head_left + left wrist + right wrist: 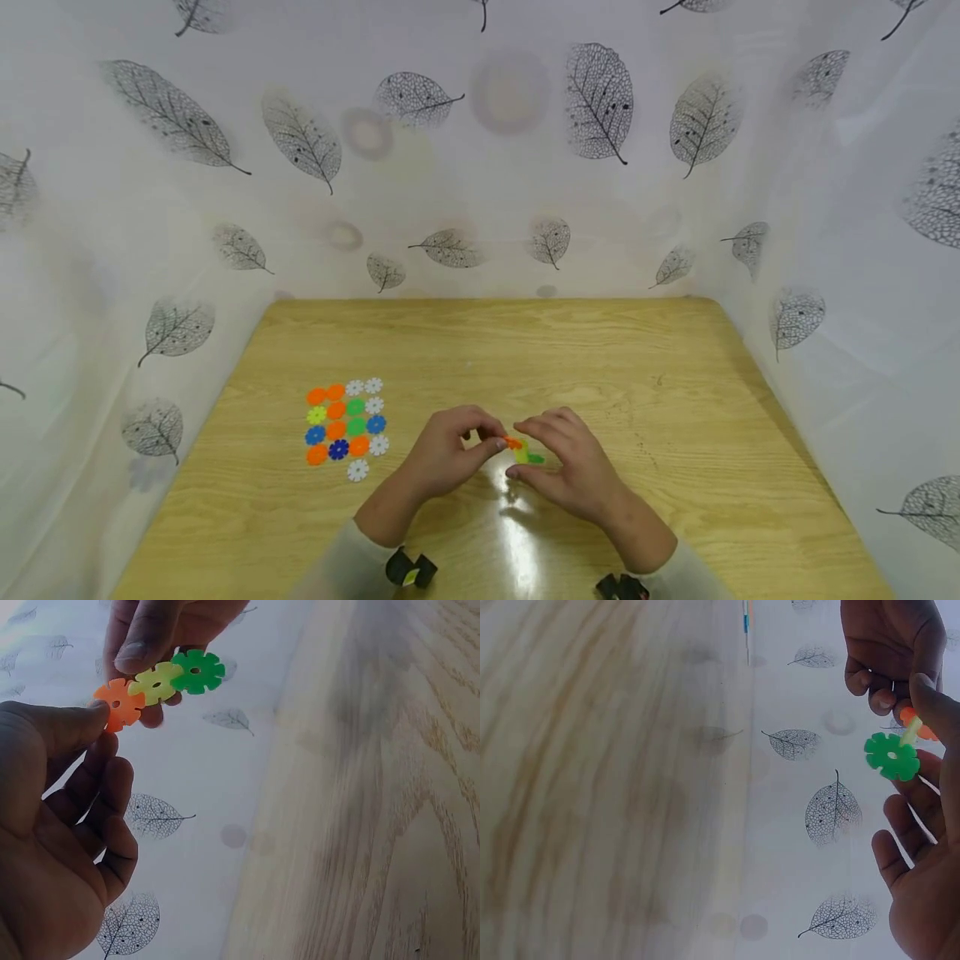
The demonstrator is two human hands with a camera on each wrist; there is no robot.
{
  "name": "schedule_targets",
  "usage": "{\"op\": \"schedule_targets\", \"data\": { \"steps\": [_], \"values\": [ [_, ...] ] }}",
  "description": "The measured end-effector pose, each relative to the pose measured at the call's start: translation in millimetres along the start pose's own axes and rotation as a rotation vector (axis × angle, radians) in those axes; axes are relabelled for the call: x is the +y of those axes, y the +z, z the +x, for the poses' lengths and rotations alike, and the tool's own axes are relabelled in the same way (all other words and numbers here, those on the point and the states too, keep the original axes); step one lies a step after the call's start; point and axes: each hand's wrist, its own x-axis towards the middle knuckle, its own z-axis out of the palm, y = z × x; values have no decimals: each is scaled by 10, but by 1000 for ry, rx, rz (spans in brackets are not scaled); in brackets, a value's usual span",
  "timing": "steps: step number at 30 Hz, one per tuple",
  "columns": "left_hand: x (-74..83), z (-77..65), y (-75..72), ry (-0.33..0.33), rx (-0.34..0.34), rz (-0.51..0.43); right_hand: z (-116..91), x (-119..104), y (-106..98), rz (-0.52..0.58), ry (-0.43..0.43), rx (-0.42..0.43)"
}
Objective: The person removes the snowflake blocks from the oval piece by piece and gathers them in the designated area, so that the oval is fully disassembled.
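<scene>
Three flower-shaped plastic discs form a joined row between the hands: an orange disc point(120, 706), a yellow disc point(159, 684) and a green disc point(199, 673). With thumb and index finger, the left hand point(453, 450) pinches the orange end. The right hand point(573, 471) is spread around the row's yellow middle, its thumb and fingers apart on either side. From the right wrist, the green disc point(892, 756) shows face-on beside the right fingers, and the yellow one appears edge-on. Both hands are above the wooden table point(645, 367).
On the table's left lie several more flower discs in a loose grid, including white point(358, 471), dark blue point(339, 450), orange point(317, 455) and green point(356, 407). A leaf-patterned curtain point(480, 192) encloses the back and sides.
</scene>
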Motion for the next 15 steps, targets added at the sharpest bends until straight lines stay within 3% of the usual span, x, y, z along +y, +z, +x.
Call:
{"op": "schedule_targets", "data": {
  "steps": [6,15],
  "values": [
    [20,-4,-24,-11,12,-14,-26,-4,-7,-21,89,-71],
    [5,-60,-34,-12,33,-33,-4,-33,39,14,16,-2]
  ]
}}
